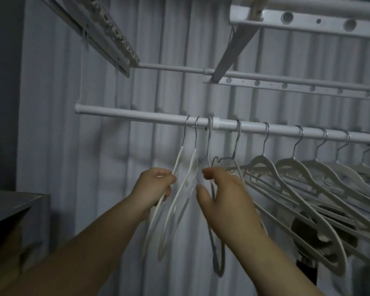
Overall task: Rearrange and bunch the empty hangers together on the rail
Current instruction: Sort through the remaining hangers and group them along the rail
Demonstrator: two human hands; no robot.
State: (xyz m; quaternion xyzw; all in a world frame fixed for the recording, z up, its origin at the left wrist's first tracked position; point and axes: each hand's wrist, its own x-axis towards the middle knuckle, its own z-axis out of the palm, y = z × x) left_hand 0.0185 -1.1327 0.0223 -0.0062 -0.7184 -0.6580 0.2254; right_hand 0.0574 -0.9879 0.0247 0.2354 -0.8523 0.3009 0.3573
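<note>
White hangers point(191, 163) hang square to rail point(137, 114); left fingers point(165, 174) grip one, right fingers point(209, 173) another.

White rail point(137, 115) runs across, dipping rightward. Three pale hangers point(179, 189) hang bunched near its middle, edge-on. The left hand point(156, 184) grips the first hanger point(178, 159), and the right hand point(226, 201) holds the third hanger point(209, 137). More hangers point(291, 162) hang spaced apart rightward.

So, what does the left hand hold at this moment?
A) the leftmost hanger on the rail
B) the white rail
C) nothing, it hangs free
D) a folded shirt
A: the left hand grips the leftmost hanger, whose hook sits on the rail.
</note>
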